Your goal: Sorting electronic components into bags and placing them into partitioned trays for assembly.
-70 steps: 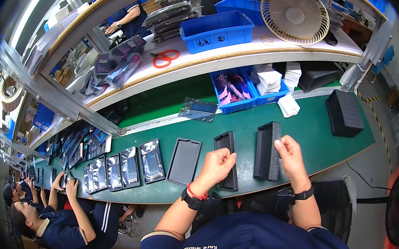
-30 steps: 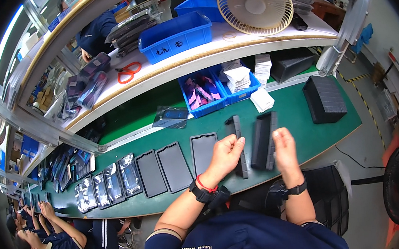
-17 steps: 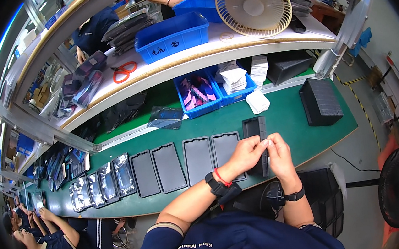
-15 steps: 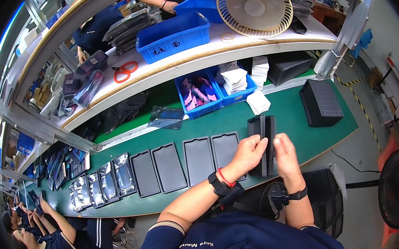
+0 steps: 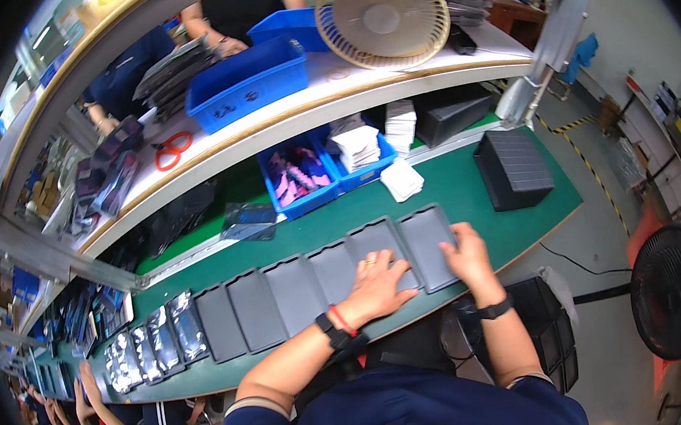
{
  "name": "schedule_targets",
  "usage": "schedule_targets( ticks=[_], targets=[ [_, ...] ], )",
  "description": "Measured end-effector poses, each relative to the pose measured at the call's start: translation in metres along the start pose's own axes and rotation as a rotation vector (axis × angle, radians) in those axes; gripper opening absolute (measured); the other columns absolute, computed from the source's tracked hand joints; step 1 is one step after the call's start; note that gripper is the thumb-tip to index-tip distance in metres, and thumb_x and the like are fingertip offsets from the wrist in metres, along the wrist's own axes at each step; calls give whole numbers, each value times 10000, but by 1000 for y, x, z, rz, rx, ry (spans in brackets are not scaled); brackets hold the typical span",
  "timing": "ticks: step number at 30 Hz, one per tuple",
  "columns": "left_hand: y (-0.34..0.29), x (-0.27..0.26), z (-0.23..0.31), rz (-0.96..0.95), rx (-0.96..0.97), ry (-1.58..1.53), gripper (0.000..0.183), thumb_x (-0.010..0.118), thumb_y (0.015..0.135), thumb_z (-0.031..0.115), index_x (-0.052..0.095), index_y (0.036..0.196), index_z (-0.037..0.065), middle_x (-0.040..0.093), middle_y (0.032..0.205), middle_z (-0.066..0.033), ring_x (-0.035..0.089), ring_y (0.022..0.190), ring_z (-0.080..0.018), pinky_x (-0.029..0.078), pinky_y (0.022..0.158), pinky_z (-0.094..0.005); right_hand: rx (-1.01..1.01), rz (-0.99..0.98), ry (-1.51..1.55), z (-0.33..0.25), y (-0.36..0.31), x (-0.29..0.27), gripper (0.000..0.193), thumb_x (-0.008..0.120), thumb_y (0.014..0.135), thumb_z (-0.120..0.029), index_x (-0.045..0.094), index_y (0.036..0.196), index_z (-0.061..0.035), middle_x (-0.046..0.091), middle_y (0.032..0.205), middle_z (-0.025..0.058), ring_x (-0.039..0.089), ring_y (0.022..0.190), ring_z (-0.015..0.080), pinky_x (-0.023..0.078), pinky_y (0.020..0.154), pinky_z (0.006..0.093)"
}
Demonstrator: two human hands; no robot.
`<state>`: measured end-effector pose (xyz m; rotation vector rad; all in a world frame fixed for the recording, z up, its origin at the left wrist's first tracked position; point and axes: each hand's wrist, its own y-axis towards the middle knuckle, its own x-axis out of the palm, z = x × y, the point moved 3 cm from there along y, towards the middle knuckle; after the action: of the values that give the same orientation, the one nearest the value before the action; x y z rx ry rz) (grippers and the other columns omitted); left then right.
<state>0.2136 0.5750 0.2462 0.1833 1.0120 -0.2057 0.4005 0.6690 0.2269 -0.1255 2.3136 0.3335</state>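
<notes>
Shallow dark-grey plastic trays lie flat in a row along the front of the green table. My left hand is spread open, its fingers over the lower part of a tray near the row's right end. At the rightmost tray, my right hand holds the right edge, thumb at the rim. The fingertips under or behind that edge are partly hidden. Further left in the row, trays hold silvery clear-bagged flat items.
A stack of black trays stands at the table's right. White cards lie before blue bins under the shelf. Above are a blue bin, red scissors and a fan. Co-workers sit at left and stand behind the shelf.
The trays held upright between my hands now lie flat at the row's right end. My left hand has opened and lowered onto the trays; my right has come down to the last tray's edge.
</notes>
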Motion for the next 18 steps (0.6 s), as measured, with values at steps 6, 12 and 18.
schedule_targets(
  ticks=[6,12,18],
  targets=[
    [-39,-24,-36,36,7,88,440,700,738,379,590,1082,128,458,1104,-146,413,1070,-336,334,896,-449,-80,-150,-16,-55,-11,39,410,666,763,-118,506,1105,44,500,1007,242,543,924,416,475,805,449],
    [-58,-42,-54,55,38,59,471,727,716,370,597,1074,92,483,1109,-150,439,1076,-330,329,929,-442,-281,60,-179,-81,-2,22,561,678,751,-304,506,1171,24,522,1003,197,502,904,350,424,780,443],
    [-68,-56,-26,341,107,-17,228,646,792,156,601,988,49,523,1111,-155,449,1150,-348,366,959,-436,-518,-159,-77,-114,-28,15,418,666,765,-179,567,1126,7,526,1075,187,493,1016,341,409,855,447]
  ],
)
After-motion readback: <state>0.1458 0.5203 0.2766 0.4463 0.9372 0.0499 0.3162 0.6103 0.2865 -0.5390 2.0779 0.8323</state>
